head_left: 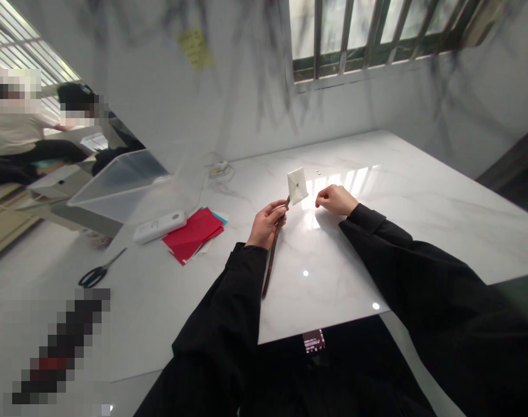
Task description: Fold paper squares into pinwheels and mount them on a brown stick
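Observation:
My left hand [266, 227] is closed round a thin dark brown stick [272, 258], which slants up from near the tabletop. At the stick's upper end is a small folded white paper square [297, 186] with creases meeting at a dark dot in its middle. To the right, my right hand [337, 200] is low over the table, apart from the paper, with its fingers curled closed. Whether anything is inside those fingers is hidden. Tiny pale bits [318, 172] lie on the table behind the paper.
Red paper sheets [194, 234] with blue and white ones beneath lie left, beside a long white device [160, 226]. Black scissors [94, 275] are farther left. A clear plastic bin [120, 176] and a cable [220, 169] stand toward the back. People sit at far left.

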{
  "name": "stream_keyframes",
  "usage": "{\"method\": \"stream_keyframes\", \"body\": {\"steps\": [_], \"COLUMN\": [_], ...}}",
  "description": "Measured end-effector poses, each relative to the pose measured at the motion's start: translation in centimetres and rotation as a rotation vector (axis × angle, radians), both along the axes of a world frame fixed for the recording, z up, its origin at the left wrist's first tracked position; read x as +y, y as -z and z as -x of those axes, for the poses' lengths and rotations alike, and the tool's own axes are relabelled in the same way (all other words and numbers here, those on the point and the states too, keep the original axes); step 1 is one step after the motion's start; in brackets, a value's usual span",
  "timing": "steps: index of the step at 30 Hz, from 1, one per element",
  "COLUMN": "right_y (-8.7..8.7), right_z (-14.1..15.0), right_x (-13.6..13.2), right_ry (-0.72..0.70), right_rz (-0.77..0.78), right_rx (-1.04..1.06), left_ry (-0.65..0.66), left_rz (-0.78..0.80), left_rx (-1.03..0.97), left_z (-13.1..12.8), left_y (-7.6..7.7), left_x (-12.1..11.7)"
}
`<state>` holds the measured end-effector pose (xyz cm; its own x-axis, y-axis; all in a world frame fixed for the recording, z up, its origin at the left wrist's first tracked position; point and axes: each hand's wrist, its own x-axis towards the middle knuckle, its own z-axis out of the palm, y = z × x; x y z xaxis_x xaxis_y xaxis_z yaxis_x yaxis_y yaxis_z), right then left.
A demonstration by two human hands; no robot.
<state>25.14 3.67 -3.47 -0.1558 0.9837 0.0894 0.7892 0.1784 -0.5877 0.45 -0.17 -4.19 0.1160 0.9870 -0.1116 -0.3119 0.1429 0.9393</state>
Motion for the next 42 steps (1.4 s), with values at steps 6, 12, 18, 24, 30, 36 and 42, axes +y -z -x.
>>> {"method": "stream_keyframes", "body": {"steps": [6,12,18,24,30,36,42], "right_y": [0.1,-0.2,1.0,1.7,1.3,1.4,1.1], "right_z": [0.3,0.6,0.9,4.6,6.9,6.8,6.8], "right_x": [-0.2,0.0,0.3,-1.8,-4.1,-4.1,-4.5], "right_ry": [0.042,-0.389,-0.217,-0.408,-0.538,-0.548,-0.599], "right_rz": [-0.096,0.301,0.167,0.290,0.401,0.435,0.507], "right_rx": [0.141,0.143,0.216,0.573,0.772,0.786,0.768], "left_ry": [0.006,-0.003,-0.038,-0.048,-0.015,0.064,-0.008], "left_rz": [0.007,0.012,0.055,0.086,0.086,0.076,0.109], "left_rx": [-0.007,-0.023,-0.128,-0.224,-0.238,-0.251,-0.326], "left_z": [-0.1,0.0,0.0,0.2,0.3,0.3,0.8], "left_y": [-0.1,-0.1,-0.5,-0.7,-0.6,-0.7,-0.6], "left_x": [0.0,-0.1,-0.2,-0.2,-0.2,-0.4,0.2]}}
